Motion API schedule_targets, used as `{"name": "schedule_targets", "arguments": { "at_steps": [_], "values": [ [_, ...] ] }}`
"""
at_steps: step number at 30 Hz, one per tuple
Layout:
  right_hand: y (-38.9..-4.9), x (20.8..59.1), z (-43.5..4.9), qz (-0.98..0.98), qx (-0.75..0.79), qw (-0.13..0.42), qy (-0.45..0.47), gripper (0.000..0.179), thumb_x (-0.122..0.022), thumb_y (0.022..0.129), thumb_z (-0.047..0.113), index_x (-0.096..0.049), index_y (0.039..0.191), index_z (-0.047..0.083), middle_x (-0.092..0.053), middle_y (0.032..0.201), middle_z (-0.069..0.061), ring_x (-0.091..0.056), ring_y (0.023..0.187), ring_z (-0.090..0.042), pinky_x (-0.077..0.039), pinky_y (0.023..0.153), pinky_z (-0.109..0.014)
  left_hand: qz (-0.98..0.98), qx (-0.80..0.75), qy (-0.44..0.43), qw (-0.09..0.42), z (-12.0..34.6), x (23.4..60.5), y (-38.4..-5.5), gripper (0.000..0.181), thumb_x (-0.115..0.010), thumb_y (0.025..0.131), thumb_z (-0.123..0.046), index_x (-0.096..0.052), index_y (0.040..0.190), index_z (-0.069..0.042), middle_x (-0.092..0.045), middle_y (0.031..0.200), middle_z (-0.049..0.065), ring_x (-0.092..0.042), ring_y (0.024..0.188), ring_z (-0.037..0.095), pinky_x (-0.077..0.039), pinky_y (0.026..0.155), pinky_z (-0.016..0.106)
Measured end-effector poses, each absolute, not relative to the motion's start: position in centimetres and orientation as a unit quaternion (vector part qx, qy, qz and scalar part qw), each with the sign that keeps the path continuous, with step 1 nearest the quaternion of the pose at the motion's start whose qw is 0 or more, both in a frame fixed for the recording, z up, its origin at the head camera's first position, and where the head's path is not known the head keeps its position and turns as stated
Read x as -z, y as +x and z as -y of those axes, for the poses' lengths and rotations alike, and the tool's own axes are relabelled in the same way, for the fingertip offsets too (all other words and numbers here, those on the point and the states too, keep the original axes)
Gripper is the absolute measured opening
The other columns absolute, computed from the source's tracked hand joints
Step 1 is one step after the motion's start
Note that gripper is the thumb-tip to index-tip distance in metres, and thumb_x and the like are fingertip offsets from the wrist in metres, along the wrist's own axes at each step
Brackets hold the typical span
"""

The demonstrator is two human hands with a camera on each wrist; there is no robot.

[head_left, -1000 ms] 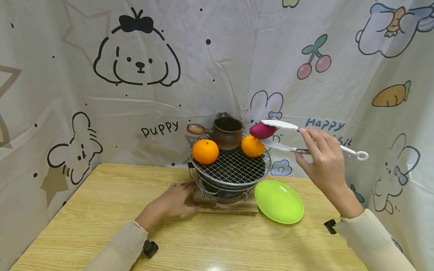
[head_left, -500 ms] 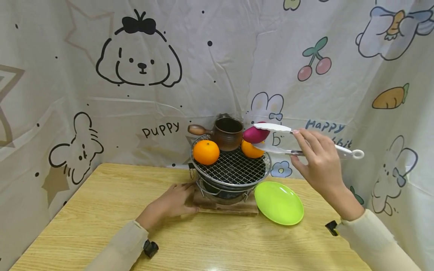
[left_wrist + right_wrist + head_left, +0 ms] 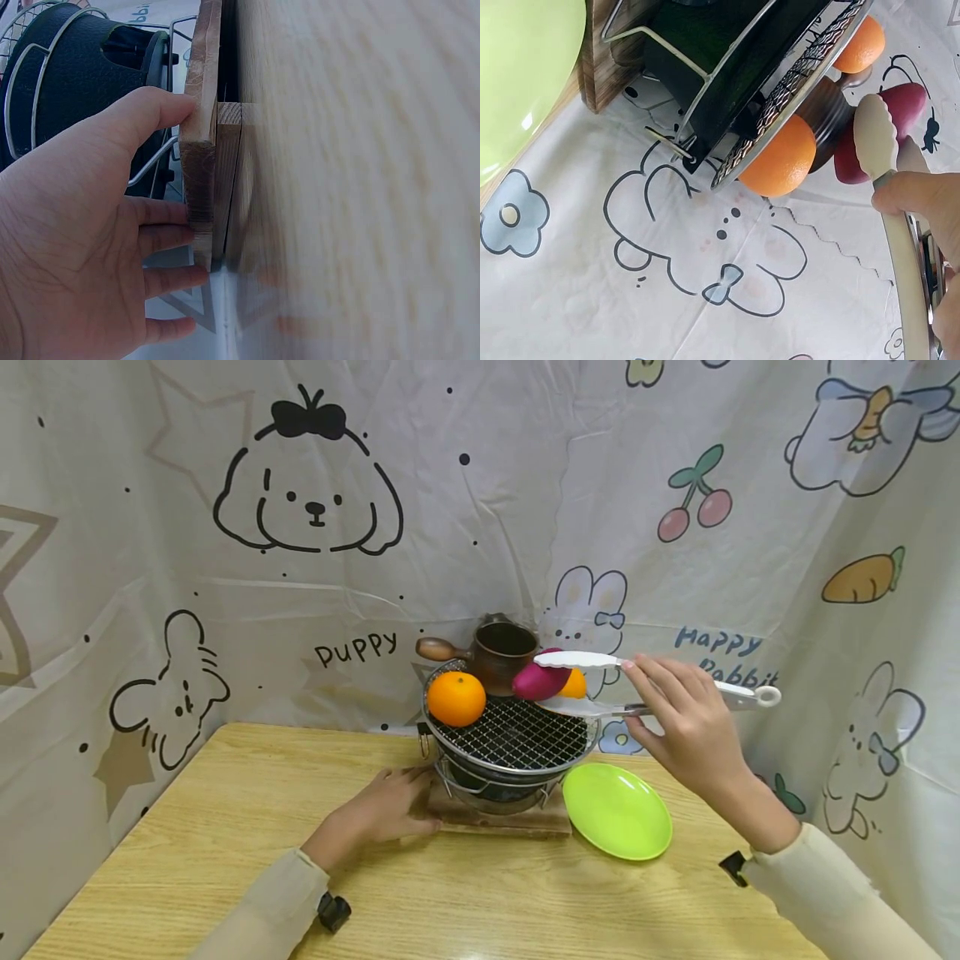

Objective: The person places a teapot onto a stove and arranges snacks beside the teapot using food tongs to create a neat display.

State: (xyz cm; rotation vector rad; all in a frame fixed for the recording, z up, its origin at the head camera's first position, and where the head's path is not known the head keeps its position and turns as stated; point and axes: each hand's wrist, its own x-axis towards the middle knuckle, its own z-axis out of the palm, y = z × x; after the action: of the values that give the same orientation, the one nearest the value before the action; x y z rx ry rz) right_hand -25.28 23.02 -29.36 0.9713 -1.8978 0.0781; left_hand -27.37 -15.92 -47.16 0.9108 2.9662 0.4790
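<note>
In the head view, my right hand grips white-tipped tongs, whose ends hold a magenta sweet potato above the wire grill rack. The sweet potato is in front of the right side of a brown pot and partly hides an orange. Another orange sits on the rack's left. In the left wrist view, my left hand rests against the wooden board under the stove, thumb on one face and fairly straight fingers touching its end.
A round dark stove with wire legs carries the rack. Right of the board lies a bright green plate on the wooden table. A cloth printed with cartoons hangs behind and around the table.
My right hand has brought the tongs and sweet potato left and down, over the rack, covering more of the right orange. My left hand stays at the board.
</note>
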Motion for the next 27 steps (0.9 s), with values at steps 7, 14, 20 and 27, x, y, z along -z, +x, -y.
{"name": "schedule_targets", "arguments": {
  "at_steps": [7,14,20,27],
  "values": [
    [-25.5,29.7,-22.7,0.763,-0.024,0.478,0.435,0.051,-0.065,0.091,0.017,-0.061,0.138,-0.002,-0.066,0.132,-0.023,-0.06,0.114,-0.043,-0.045,0.099,-0.058,-0.945,-0.151,0.291,0.0,15.9,47.2,-27.4,0.081,-0.064,0.091,-0.057,-0.045,0.153,-0.009,-0.04,0.162,0.014,-0.043,0.145,0.039,-0.032,0.115,0.068],
    [-25.9,30.4,-22.5,0.75,-0.017,0.477,0.458,0.048,-0.056,0.099,0.022,-0.059,0.139,-0.003,-0.066,0.132,-0.023,-0.06,0.116,-0.045,-0.041,0.105,-0.055,-0.945,-0.151,0.291,-0.002,15.9,47.2,-27.4,0.08,-0.064,0.091,-0.057,-0.045,0.153,-0.01,-0.04,0.162,0.014,-0.042,0.146,0.039,-0.032,0.115,0.068],
    [-25.9,30.7,-22.4,0.744,-0.021,0.485,0.46,0.045,-0.052,0.102,0.023,-0.06,0.138,-0.003,-0.067,0.131,-0.022,-0.06,0.116,-0.044,-0.024,0.126,-0.033,-0.945,-0.152,0.29,-0.002,15.9,47.1,-27.3,0.08,-0.065,0.09,-0.056,-0.045,0.153,-0.011,-0.04,0.162,0.014,-0.042,0.146,0.04,-0.032,0.115,0.068],
    [-25.9,30.9,-22.2,0.744,-0.03,0.473,0.47,0.046,-0.054,0.099,0.02,-0.06,0.138,-0.003,-0.066,0.131,-0.024,-0.059,0.116,-0.044,-0.018,0.128,-0.029,-0.945,-0.15,0.289,-0.002,15.9,47.1,-27.3,0.08,-0.065,0.091,-0.056,-0.045,0.154,-0.011,-0.04,0.162,0.014,-0.043,0.145,0.04,-0.032,0.115,0.068]
  ]
}}
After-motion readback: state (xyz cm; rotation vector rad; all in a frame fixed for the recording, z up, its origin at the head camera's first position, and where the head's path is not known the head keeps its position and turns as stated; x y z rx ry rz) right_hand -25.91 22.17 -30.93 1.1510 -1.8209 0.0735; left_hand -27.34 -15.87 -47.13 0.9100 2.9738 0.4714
